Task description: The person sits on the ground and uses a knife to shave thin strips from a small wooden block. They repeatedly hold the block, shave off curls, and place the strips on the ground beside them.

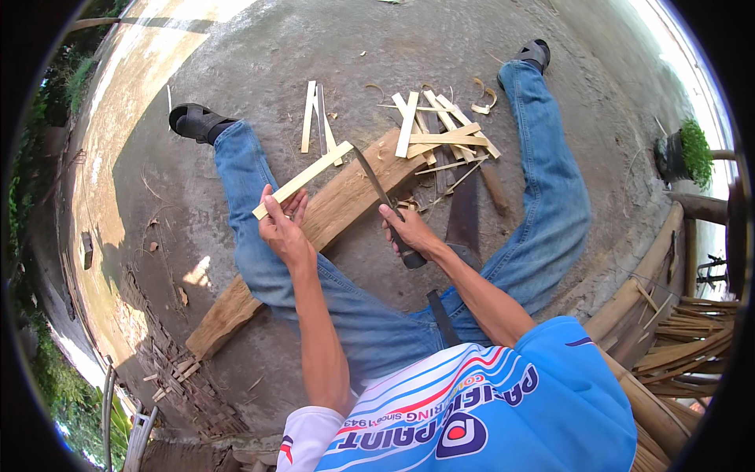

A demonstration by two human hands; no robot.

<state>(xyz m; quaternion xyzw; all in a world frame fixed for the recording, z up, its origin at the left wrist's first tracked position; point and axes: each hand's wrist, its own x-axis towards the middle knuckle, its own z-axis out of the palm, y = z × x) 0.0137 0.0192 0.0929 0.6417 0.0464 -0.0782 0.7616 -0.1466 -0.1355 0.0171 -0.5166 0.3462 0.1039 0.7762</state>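
Observation:
My left hand (285,234) grips the lower end of a flat, pale bamboo strip (311,176), which slants up to the right above the wooden beam. In my right hand (412,233) is a knife (370,175) with a narrow, dark, slightly curved blade and a dark handle. The knife's tip is at the strip's far end; whether they touch I cannot tell. Below both hands a thick wooden beam (346,197) lies diagonally across the ground, partly under my left leg. Several pale strips (450,139) are heaped at the beam's far end.
More strips (307,118) lie beyond the beam near my left foot. A wide dark blade (462,211) and a brown wooden piece (494,187) rest between my legs. Curled shavings (486,102) are scattered on the concrete. A potted plant (683,153) and split bamboo (684,346) stand at the right.

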